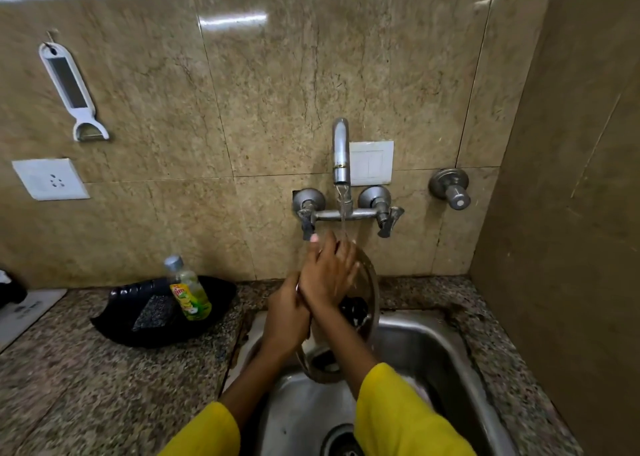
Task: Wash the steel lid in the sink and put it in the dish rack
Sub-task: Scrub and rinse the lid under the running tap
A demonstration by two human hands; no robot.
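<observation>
The round steel lid (363,313) is held nearly upright over the steel sink (440,348), under the running tap (341,154). My left hand (285,317) grips the lid's left rim. My right hand (329,272) lies flat against the lid's face, fingers spread, with water falling just past its fingertips. Much of the lid is hidden behind both hands. No dish rack is in view.
A black tray (121,324) on the granite counter at left holds a dish soap bottle (188,289) and a dark scrub pad (154,311). A peeler (71,88) hangs on the wall above a socket (50,178). The drain (341,441) sits at the sink's near end. A side wall stands at right.
</observation>
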